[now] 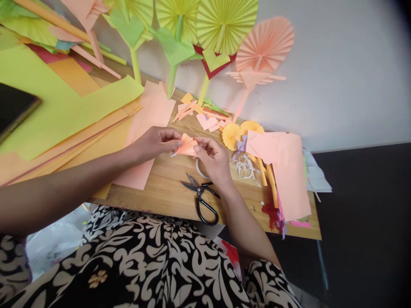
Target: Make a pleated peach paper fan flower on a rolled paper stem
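Observation:
Between my two hands, above the wooden table, is a small pleated pink paper fan [186, 145]. My left hand [162, 142] pinches its left side, and my right hand [212, 156] grips its right side. Part of a white ring [201, 170], perhaps a tape roll, shows just below the fan, half hidden by my right hand. Black-handled scissors [201, 194] lie on the table under my right wrist, their blades apart. A sheet of pink paper [141, 164] lies flat beneath my left forearm.
Finished paper fans [226, 25] on rolled stems lean against the wall. Paper scraps [195, 111], yellow rosettes [231, 136] and tangled white string [245, 166] lie behind and to the right. Stacked coloured sheets [80, 111] and a dark device [14, 107] cover the left. The table [308, 226] ends at right.

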A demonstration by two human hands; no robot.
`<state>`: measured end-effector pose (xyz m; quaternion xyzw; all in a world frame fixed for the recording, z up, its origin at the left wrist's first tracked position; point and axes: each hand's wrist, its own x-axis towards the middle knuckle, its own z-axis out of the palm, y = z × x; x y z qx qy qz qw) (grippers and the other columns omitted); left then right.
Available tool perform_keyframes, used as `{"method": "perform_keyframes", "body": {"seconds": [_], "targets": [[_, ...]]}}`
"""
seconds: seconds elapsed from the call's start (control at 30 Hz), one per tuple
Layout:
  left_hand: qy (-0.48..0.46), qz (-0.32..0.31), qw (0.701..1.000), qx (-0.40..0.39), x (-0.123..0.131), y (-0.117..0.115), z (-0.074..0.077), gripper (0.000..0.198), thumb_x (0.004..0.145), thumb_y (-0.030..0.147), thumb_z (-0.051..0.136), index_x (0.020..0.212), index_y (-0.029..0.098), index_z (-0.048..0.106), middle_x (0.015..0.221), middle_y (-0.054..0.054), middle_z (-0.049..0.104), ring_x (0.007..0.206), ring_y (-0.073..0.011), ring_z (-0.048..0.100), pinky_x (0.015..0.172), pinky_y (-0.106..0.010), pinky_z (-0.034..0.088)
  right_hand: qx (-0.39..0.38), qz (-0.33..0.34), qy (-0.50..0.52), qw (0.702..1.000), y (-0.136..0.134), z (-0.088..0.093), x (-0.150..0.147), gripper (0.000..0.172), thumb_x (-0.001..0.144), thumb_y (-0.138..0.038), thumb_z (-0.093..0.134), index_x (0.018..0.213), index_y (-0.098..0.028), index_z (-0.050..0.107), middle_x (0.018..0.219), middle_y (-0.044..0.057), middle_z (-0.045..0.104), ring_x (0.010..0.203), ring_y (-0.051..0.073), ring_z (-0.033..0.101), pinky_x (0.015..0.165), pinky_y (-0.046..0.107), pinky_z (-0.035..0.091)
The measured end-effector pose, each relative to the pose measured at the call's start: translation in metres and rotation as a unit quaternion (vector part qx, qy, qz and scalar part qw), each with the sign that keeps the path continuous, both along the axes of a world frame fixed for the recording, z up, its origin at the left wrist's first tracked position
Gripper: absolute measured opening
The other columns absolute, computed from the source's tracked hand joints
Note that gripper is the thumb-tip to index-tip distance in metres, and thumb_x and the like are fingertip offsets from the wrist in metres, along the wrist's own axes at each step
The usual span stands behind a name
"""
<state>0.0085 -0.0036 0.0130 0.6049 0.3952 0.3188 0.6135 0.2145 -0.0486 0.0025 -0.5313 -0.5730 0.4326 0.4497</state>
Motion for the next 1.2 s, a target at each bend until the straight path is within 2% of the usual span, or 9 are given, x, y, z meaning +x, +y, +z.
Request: {"method": "perform_keyframes", "body": {"seconds": [0.1,0.2,0.3,0.47,0.7,0.83,0.97,1.1,1.2], "targets": [[0.012,-0.020,1.000,-0.017,0.000,-0.001,-0.001,0.025,0.076,0.039,0.074,0.078,0.015,0.068,0.062,0.002,0.062,0.058,-0.0086,0.053,0.060,-0.021,0.043,0.001,0.016,-0.012,1.000,-0.002,0.004,-0.002,0.029,0.086,-0.044,0.071,0.107,-0.025,0.072,0.086,-0.001,0.066,0.076,0.013,0.060,0.066,0.027,0.055],[0.036,-0.049,0.998,-0.008,0.000,-0.001,-0.003,0.028,0.076,0.042,0.074,0.078,0.014,0.070,0.063,0.001,0.062,0.059,-0.0090,0.053,0.059,-0.022,0.041,-0.007,0.034,-0.029,0.999,-0.003,0.004,-0.004,0.031,0.084,-0.043,0.074,0.108,-0.023,0.072,0.091,0.000,0.069,0.082,0.013,0.063,0.071,0.027,0.053],[0.050,-0.065,0.997,0.007,-0.002,-0.001,-0.004,0.032,0.077,0.047,0.074,0.080,0.014,0.074,0.066,0.000,0.065,0.060,-0.0100,0.055,0.060,-0.023,0.042,-0.013,0.052,-0.039,0.998,-0.004,0.000,-0.004,0.028,0.084,-0.044,0.074,0.101,-0.022,0.072,0.093,0.000,0.073,0.081,0.013,0.064,0.076,0.028,0.052],[0.049,-0.052,0.997,0.005,-0.003,0.000,-0.003,0.033,0.080,0.049,0.074,0.078,0.015,0.074,0.066,-0.001,0.067,0.062,-0.0114,0.057,0.063,-0.025,0.045,-0.004,0.048,-0.034,0.998,-0.003,-0.005,-0.002,0.026,0.086,-0.047,0.072,0.096,-0.022,0.071,0.089,-0.001,0.073,0.074,0.012,0.062,0.071,0.028,0.050],[0.048,-0.046,0.998,-0.007,-0.003,-0.003,0.001,0.029,0.081,0.044,0.070,0.076,0.015,0.073,0.063,-0.001,0.065,0.060,-0.0113,0.056,0.060,-0.025,0.044,-0.003,0.051,-0.031,0.998,-0.004,-0.001,-0.003,0.025,0.087,-0.047,0.072,0.091,-0.022,0.069,0.084,-0.001,0.070,0.071,0.011,0.058,0.069,0.027,0.047],[0.037,0.003,0.999,0.008,-0.001,-0.004,0.003,0.022,0.076,0.037,0.070,0.069,0.016,0.066,0.062,0.001,0.061,0.059,-0.0100,0.053,0.061,-0.024,0.044,0.001,0.047,-0.049,0.998,-0.003,-0.002,-0.004,0.025,0.086,-0.047,0.070,0.087,-0.022,0.066,0.079,-0.003,0.065,0.068,0.011,0.054,0.068,0.027,0.045],[0.046,0.046,0.997,0.033,0.000,-0.003,0.002,0.024,0.074,0.037,0.069,0.064,0.016,0.061,0.059,0.003,0.056,0.058,-0.0086,0.049,0.058,-0.023,0.039,-0.003,0.043,-0.060,0.997,-0.003,0.000,-0.004,0.024,0.087,-0.044,0.069,0.082,-0.022,0.062,0.071,-0.005,0.057,0.063,0.010,0.048,0.063,0.026,0.041],[0.060,0.025,0.997,0.044,0.000,-0.005,0.001,0.024,0.074,0.038,0.067,0.065,0.016,0.062,0.061,0.002,0.058,0.059,-0.0093,0.051,0.057,-0.022,0.040,-0.023,0.069,-0.046,0.996,-0.005,0.004,-0.005,0.025,0.087,-0.043,0.068,0.079,-0.022,0.057,0.072,-0.005,0.053,0.064,0.010,0.046,0.062,0.026,0.039],[0.084,-0.013,0.994,0.069,0.001,-0.007,0.002,0.025,0.075,0.039,0.064,0.067,0.015,0.065,0.058,0.002,0.058,0.056,-0.0086,0.049,0.054,-0.021,0.037,-0.042,0.083,-0.027,0.995,-0.006,0.006,-0.008,0.025,0.086,-0.045,0.068,0.084,-0.022,0.060,0.076,-0.004,0.057,0.068,0.011,0.050,0.064,0.026,0.041]]}}
